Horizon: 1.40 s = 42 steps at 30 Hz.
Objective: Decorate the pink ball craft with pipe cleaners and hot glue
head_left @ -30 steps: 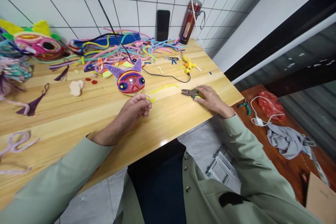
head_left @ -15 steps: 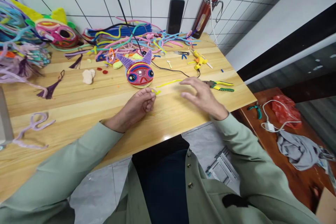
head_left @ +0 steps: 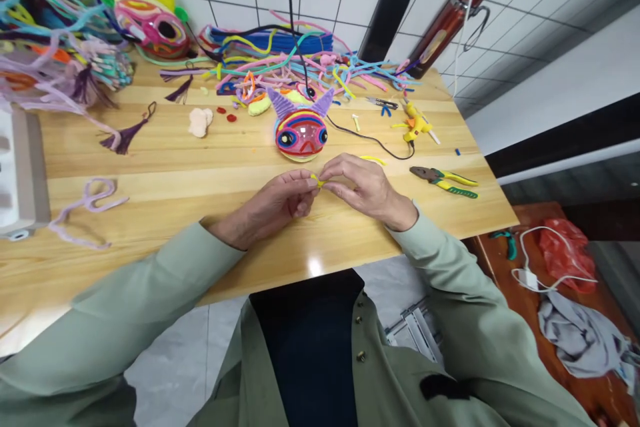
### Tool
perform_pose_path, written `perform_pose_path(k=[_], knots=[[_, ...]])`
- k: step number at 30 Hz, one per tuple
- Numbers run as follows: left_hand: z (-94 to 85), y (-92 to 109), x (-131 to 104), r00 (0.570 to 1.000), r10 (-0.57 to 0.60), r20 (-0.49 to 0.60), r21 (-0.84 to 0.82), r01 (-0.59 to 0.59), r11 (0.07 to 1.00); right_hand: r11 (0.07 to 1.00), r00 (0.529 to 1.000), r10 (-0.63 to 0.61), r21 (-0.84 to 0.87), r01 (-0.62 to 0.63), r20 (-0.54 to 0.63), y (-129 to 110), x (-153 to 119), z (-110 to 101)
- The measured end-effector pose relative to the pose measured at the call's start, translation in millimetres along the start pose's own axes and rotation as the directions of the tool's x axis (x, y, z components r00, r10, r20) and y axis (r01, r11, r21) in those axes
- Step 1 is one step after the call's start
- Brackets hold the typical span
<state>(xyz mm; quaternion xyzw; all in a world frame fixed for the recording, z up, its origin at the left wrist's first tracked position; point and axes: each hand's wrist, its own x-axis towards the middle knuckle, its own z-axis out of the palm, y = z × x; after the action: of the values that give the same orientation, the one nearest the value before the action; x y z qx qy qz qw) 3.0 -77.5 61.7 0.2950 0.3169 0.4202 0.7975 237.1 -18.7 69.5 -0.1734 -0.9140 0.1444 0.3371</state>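
Note:
Between my fingertips is a short, bent piece of yellow pipe cleaner (head_left: 319, 181). My left hand (head_left: 283, 203) pinches it from one side, and the thumb and fingers of my right hand (head_left: 363, 188) close on its other end. Just beyond the hands sits a round, shiny mask-like figure (head_left: 303, 135) with purple ears, big ringed eyes and a red face. Partly behind my right hand lies another yellow pipe cleaner (head_left: 374, 160) on the wooden table (head_left: 190, 213).
Pliers (head_left: 443, 180) and a yellow glue gun (head_left: 416, 123) with a black cord lie at right. Pipe cleaners (head_left: 270, 53) are heaped at the back, near a phone (head_left: 385, 23) and a red flask (head_left: 450, 27). A second mask (head_left: 153, 23) rests back left.
My right hand has come in from the right and closed on the small yellow piece beside my left fingers. The whole view has shifted, with the table things appearing further right.

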Motion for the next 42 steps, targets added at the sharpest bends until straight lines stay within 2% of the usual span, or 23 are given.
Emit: perform_pose_path(k=[4, 8, 12, 19, 22, 24, 27, 29, 30, 34, 38, 42], knots=[[-4.8, -1.6, 1.5, 0.998, -0.064, 0.0, -0.019, 0.064, 0.998, 0.992, 0.992, -0.121, -0.038, 0.122, 0.031, 2.9, 3.7, -4.5], [-7.0, -2.4, 2.0, 0.994, -0.108, -0.003, -0.04, 0.108, 0.993, 0.991, 0.989, -0.129, -0.024, 0.131, 0.072, 4.3, 4.9, -10.8], [-7.0, -1.5, 3.1, 0.996, -0.082, 0.021, -0.087, 0.084, 0.993, 0.994, 0.993, -0.111, 0.019, 0.11, 0.027, 4.5, 1.8, -6.0], [-8.0, -2.5, 4.2, 0.998, -0.057, 0.026, -0.086, 0.059, 0.995, 0.987, 1.0, 0.011, 0.162, -0.012, 0.006, 6.3, -5.0, 6.9], [-6.8, -1.7, 2.9, 0.999, -0.042, -0.02, -0.012, 0.042, 0.999, 0.951, 0.986, 0.168, 0.265, -0.159, -0.013, 4.6, -3.1, 5.3], [-4.8, 0.0, 1.3, 0.998, -0.045, -0.054, 0.072, 0.049, 0.996, 0.878, 0.936, 0.349, 0.361, -0.314, -0.035, 3.3, -0.9, 3.9], [-2.7, 1.6, -0.5, 0.987, 0.031, -0.158, 0.248, 0.01, 0.969, 0.645, 0.802, 0.594, 0.559, -0.522, 0.063, 2.6, 1.1, 3.3], [-3.2, 0.6, -0.6, 0.966, 0.133, -0.223, 0.349, -0.048, 0.936, 0.474, 0.734, 0.654, 0.657, -0.586, 0.184, 2.7, 1.5, 3.8], [-3.9, -0.4, -0.2, 0.955, 0.177, -0.237, 0.379, -0.077, 0.922, 0.407, 0.715, 0.659, 0.689, -0.6, 0.234, 2.5, 1.5, 4.1], [-7.1, -3.6, 1.4, 0.95, 0.242, -0.197, 0.393, -0.15, 0.907, 0.263, 0.691, 0.648, 0.757, -0.598, 0.321, 0.5, 2.4, 5.5], [-5.0, -1.4, 0.0, 0.981, 0.135, -0.142, 0.378, -0.073, 0.923, 0.21, 0.688, 0.643, 0.786, -0.582, 0.338, -1.4, 3.5, 9.0], [1.0, 0.7, -1.7, 0.986, 0.072, -0.148, 0.312, -0.022, 0.95, 0.144, 0.677, 0.642, 0.81, -0.568, 0.36, -2.6, 4.2, 14.2]])
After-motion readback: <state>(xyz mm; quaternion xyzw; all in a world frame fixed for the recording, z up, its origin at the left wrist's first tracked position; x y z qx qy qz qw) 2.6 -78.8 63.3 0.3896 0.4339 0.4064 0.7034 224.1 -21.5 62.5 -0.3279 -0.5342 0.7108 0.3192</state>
